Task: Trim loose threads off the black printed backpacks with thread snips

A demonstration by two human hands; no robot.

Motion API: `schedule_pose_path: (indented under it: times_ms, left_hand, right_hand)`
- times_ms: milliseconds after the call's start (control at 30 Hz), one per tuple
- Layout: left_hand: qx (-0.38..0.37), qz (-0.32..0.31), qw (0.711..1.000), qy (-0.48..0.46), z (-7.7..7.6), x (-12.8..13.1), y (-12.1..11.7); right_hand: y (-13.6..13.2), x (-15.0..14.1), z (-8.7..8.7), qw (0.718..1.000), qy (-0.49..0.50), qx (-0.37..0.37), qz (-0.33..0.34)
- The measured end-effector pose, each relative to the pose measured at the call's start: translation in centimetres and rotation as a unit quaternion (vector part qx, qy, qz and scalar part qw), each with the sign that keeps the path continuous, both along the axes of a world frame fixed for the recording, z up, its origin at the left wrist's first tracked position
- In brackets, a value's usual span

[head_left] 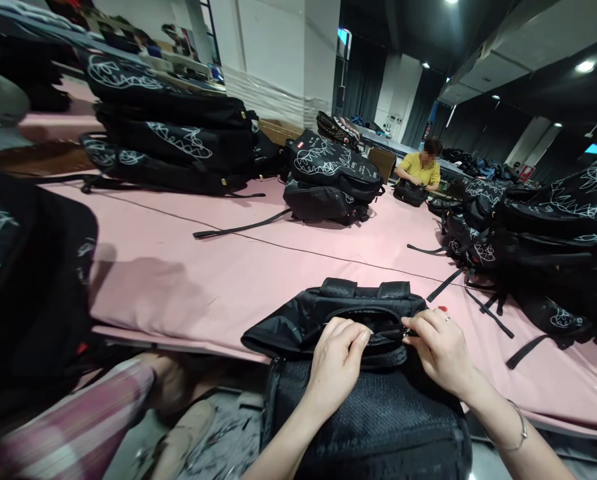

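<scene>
A black backpack (pixel 298 320) lies half on the edge of the pink table (pixel 188 267), its mesh back panel toward me and its top pocket unzipped. My left hand (pixel 337 360) is closed, pinching the fabric beside the zipper opening. My right hand (pixel 441 347) is closed too, with its fingertips pinched on the zipper pull at the right end of the opening. A bracelet sits on my right wrist.
Stacks of black printed backpacks stand at the far left (pixel 173 140), centre (pixel 328 177) and right (pixel 538 227), with loose straps trailing. A person in a yellow shirt (pixel 418 170) works at the far end. More black bags (pixel 23 280) lie at my near left.
</scene>
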State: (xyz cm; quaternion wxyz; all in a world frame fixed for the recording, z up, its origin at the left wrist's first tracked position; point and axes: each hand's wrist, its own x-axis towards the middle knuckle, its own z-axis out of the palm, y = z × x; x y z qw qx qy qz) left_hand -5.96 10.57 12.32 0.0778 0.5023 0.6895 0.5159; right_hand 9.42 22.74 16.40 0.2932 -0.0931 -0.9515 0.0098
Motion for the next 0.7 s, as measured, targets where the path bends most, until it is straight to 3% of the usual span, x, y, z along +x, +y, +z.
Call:
schedule_pose_path:
  times_ms: [267,433,533,700]
  left_hand:
    - [0.009,0.000,1.000,-0.006,0.0,-0.4,-0.6]
    - [0.009,0.001,1.000,-0.007,0.0,-0.6,-0.9]
    - [0.010,0.002,1.000,-0.007,-0.1,-0.8,-1.2]
    - [0.017,0.011,1.000,-0.012,-0.2,-1.2,-1.7]
  right_hand:
    - [-0.3,-0.7,0.4,0.999,-0.025,0.035,0.023]
    - [-0.4,-1.3,0.5,0.998,-0.045,0.008,0.042]
    - [-0.6,-1.8,0.6,0.996,-0.052,-0.051,0.061]
    - [-0.8,-2.4,0.4,0.966,-0.011,-0.236,0.100]
